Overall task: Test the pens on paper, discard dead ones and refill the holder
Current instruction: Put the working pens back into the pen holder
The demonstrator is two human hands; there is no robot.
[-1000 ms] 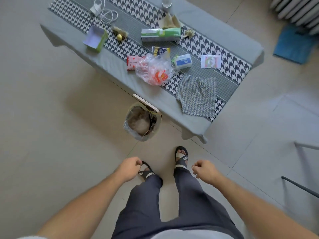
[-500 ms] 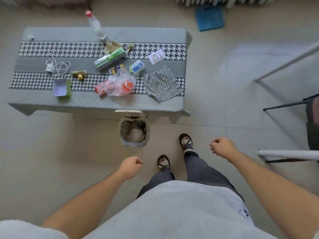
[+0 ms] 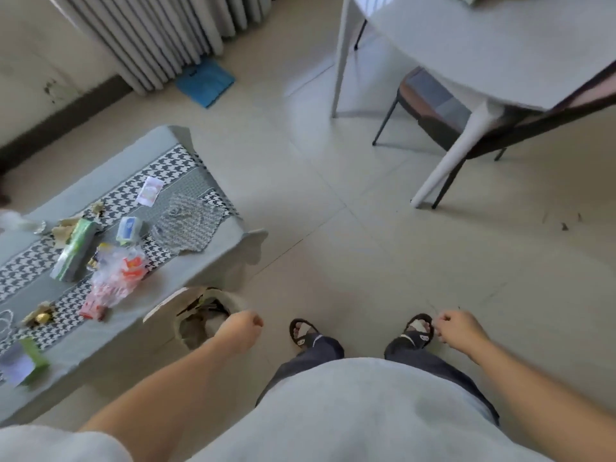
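Hands empty, bin at table edge

Bin (image 3: pixel 200 323) stands on the floor, against the near long edge of the low table (image 3: pixel 216 261), close to its right-hand corner. A flat white lid stands tilted at its rim. Contents are blurred; no pens, paper or holder can be made out anywhere in view.

Left hand (image 3: pixel 240 330) hangs just over the bin's right rim, fingers curled into a closed fist, holding nothing. Right hand (image 3: pixel 457 328) hangs over the right sandalled foot, fingers loosely curled and together; whether they pinch anything cannot be told.

Table top carries a houndstooth runner with a green box (image 3: pixel 74 250), a plastic bag (image 3: pixel 118 273), a small blue-and-white box (image 3: pixel 128 228), a card (image 3: pixel 150 191) and a folded cloth (image 3: pixel 186 225). The cloth lies near the table's right end edge.

Open tiled floor (image 3: pixel 333 211) extends from that end edge to the white table (image 3: pixel 483 51) and the chair (image 3: pixel 440 115) at upper right. A radiator (image 3: pixel 160 35) lines the far wall, with a blue mat (image 3: pixel 205 81) at its foot.
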